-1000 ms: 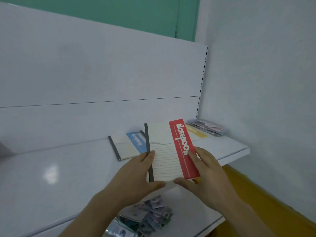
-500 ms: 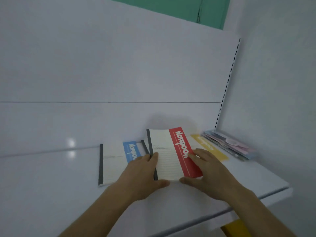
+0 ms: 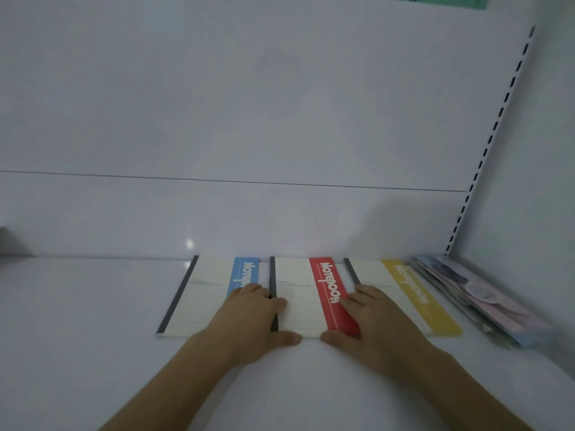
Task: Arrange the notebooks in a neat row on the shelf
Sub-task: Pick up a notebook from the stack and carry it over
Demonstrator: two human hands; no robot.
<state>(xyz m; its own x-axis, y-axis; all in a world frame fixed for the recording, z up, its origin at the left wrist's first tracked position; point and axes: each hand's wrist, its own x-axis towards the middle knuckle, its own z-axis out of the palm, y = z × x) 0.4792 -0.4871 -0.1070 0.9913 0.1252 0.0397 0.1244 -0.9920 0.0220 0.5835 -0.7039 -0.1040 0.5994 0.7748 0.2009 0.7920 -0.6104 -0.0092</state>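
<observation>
Three notebooks lie flat side by side on the white shelf (image 3: 87, 309), against the back panel. The blue-striped notebook (image 3: 202, 293) is on the left, the red-striped notebook (image 3: 303, 284) in the middle and the yellow-striped notebook (image 3: 401, 290) on the right. My left hand (image 3: 249, 321) rests on the red notebook's dark spine edge, with its thumb along the near edge. My right hand (image 3: 373, 325) lies on the red stripe, and its thumb also meets the near edge. Both hands press the red notebook flat. They hide parts of the blue and yellow covers.
A stack of pastel flat packets (image 3: 485, 300) lies at the right end of the shelf beside the yellow notebook. A slotted upright (image 3: 491, 135) marks the right corner at the side wall. The shelf stretches bare to the left of the blue notebook.
The red notebook went from held in the air down onto the shelf between the blue and yellow ones. The view moved closer and lower over the shelf.
</observation>
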